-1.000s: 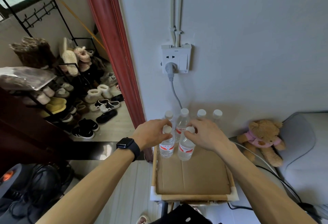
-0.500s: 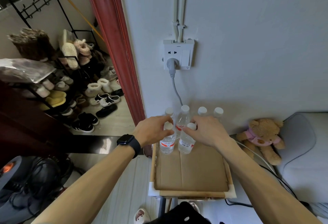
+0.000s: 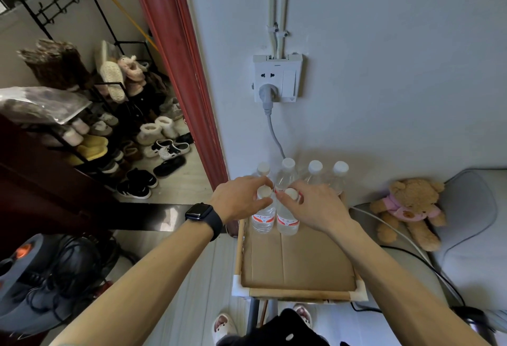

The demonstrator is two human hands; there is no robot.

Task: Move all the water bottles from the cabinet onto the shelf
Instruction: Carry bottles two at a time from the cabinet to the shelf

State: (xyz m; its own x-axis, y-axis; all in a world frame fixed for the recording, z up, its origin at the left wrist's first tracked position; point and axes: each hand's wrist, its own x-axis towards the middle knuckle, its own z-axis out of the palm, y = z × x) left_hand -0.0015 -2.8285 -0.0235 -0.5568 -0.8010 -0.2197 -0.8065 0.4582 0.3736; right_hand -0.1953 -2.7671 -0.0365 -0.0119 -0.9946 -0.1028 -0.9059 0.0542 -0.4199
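Arms outstretched, left hand [image 3: 241,199] curled over one bottle [image 3: 263,215], right hand [image 3: 315,205] seemingly pinching the next bottle [image 3: 287,222]

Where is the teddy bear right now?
In the head view, the teddy bear lies at the right, on the grey cushion, beside the shelf.

The person's two arms are bare along all their visible length, down to the left hand [image 3: 241,200] and the right hand [image 3: 315,207]. The left wrist carries a smartwatch [image 3: 199,212] with a dark, rounded rectangular screen and a wide matte black band. Low at the person's front is a fold of black garment [image 3: 285,328] with one small round white stud [image 3: 288,337], and on either side of it is a foot in white slippers [image 3: 224,328] with pink marks on the toes, the right one partly hidden by the garment.
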